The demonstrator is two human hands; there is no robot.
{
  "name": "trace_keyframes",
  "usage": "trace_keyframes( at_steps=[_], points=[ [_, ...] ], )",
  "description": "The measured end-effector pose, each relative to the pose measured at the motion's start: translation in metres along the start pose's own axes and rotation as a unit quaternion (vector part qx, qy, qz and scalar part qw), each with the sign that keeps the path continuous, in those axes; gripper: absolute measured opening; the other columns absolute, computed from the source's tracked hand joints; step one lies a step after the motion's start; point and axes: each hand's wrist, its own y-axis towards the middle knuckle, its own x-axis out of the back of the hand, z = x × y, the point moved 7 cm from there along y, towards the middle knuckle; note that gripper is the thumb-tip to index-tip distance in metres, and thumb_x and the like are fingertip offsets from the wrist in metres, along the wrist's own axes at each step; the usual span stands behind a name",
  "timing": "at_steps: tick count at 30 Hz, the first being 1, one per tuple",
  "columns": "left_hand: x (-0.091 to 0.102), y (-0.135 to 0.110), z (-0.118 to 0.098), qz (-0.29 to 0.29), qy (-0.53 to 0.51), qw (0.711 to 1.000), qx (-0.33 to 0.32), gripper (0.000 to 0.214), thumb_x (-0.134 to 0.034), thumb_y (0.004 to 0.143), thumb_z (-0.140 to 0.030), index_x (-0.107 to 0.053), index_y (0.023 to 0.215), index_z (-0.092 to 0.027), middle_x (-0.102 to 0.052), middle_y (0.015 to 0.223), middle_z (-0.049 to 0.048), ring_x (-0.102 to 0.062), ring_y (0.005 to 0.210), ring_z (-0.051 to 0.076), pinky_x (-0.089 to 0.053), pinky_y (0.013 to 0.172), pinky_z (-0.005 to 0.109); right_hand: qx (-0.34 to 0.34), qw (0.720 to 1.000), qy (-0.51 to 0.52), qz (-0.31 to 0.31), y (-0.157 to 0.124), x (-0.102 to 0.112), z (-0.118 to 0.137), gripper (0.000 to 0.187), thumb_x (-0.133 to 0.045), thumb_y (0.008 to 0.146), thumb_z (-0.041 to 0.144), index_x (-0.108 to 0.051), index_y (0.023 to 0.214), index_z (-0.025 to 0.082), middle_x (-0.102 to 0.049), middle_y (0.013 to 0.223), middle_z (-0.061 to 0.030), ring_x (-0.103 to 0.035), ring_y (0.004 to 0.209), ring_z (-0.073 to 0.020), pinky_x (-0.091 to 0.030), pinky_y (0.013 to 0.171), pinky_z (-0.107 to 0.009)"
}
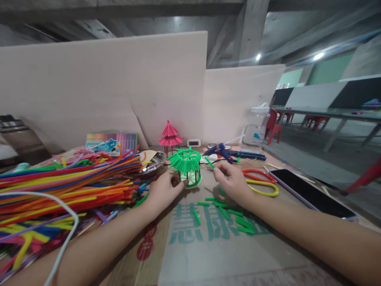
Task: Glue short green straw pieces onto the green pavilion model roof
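1. Beneath both wrists, a flat sheet of cardboard (193, 260) is laid, printed with green characters and a red round mark.
2. Below the right hand (233, 183), short, straight, fuzzy green pieces (245, 223) are scattered; one thin green strip (209, 162) is pinched between its closed fingertips.
3. By the left hand (164, 190), the green pavilion (186, 157) is held at its left side, the thumb pressed on its base. Its round roof is formed of radiating fuzzy strips with an open, spoked top, carried on thin dark posts over a pale, green-edged base.
4. To the left of the left hand, a heap of long fuzzy stems (68, 182) is piled in many colours, crossed over the left forearm's side by a smooth white cable (76, 220).
5. Just right of the right hand, orange and yellow loops (276, 190) are partly hidden by it; beyond them a flat dark-screened phone (309, 192) is laid.
6. Beyond the right hand, a blue glue gun (219, 151) is rested, with a clear bottle (255, 129) farther right.
7. Beyond the left hand, a pink pavilion (169, 135) with a tiered, pointed roof and a small white timer (193, 142) are placed; the view behind is blocked by pale smooth panels (104, 87).
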Motion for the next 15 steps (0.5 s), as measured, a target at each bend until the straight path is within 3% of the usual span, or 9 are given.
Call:
trace_keyframes(
  at_steps=[4, 10, 15],
  points=[
    [-0.001, 0.007, 0.016, -0.041, 0.009, 0.999, -0.006, 0.043, -0.065, 0.081, -0.058, -0.062, 0.09, -0.016, -0.065, 0.09, 0.0066, -0.062, 0.084, 0.024, -0.05, 0.074, 0.036, -0.019, 1.0, 0.011, -0.012, 0.005, 0.001, -0.011, 0.02, -0.049, 0.088, 0.03, -0.048, 0.069, 0.023, -0.045, 0.06, 0.0038, -0.044, 0.055, -0.0136, -0.035, 0.053, -0.026],
    [-0.005, 0.01, 0.015, -0.037, -0.022, 0.998, -0.035, 0.038, -0.069, 0.081, -0.05, -0.067, 0.102, -0.018, -0.062, 0.121, 0.0121, -0.06, 0.114, 0.03, -0.049, 0.099, 0.042, 0.0, 1.0, -0.011, 0.022, -0.002, -0.008, 0.0, 0.021, -0.048, 0.091, 0.028, -0.048, 0.071, 0.023, -0.048, 0.062, 0.0033, -0.046, 0.059, -0.0142, -0.035, 0.056, -0.027],
    [-0.011, 0.011, 0.012, 0.002, -0.07, 0.997, -0.028, 0.034, -0.067, 0.084, -0.044, -0.067, 0.104, -0.017, -0.069, 0.109, 0.0103, -0.065, 0.103, 0.027, -0.051, 0.097, 0.041, 0.014, 0.999, -0.011, 0.035, -0.004, -0.012, 0.006, 0.019, -0.049, 0.092, 0.027, -0.048, 0.073, 0.023, -0.05, 0.064, 0.003, -0.047, 0.06, -0.0147, -0.036, 0.059, -0.027]
  ],
)
